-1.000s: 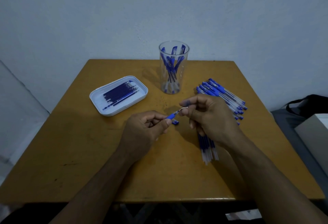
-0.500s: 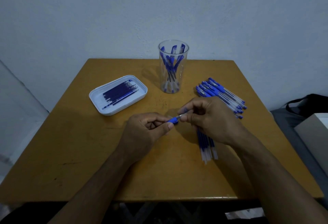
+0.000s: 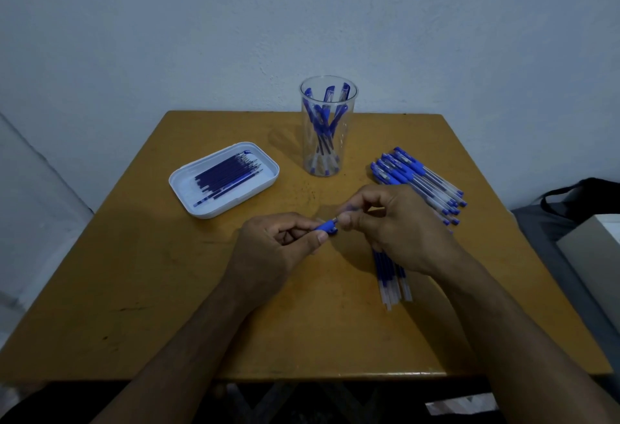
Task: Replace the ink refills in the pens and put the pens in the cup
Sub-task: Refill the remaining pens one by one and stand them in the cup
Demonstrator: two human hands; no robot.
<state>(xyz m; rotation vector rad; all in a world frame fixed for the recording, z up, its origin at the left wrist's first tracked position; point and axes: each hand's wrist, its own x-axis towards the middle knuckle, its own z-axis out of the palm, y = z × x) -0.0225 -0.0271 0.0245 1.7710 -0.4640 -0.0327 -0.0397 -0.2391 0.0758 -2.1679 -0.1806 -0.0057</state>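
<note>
A blue pen (image 3: 326,225) is held just above the middle of a wooden table (image 3: 141,289), gripped between two bare hands. The left hand (image 3: 268,249) curls around the pen's blue grip end, thumb pressed along it; the right hand (image 3: 396,225) pinches the pen's tip between thumb and forefinger, its other fingers curled in. Most of the pen's barrel is hidden inside the left fist.

Behind the hands, a clear plastic cup (image 3: 327,128) stands upright near the table's far edge, holding several capped blue pens. To the left of the cup, a white tray (image 3: 188,185) carries a row of dark blue ink refills (image 3: 226,177), lying side by side. On the right, a pile of blue pens (image 3: 416,182) lies fanned on the tabletop, partly blocked by the right hand. Below that hand, a second bundle of clear tubes with blue ink (image 3: 391,279) pokes out from beneath the wrist. A dark bag (image 3: 583,195) sits off the table at far right.
</note>
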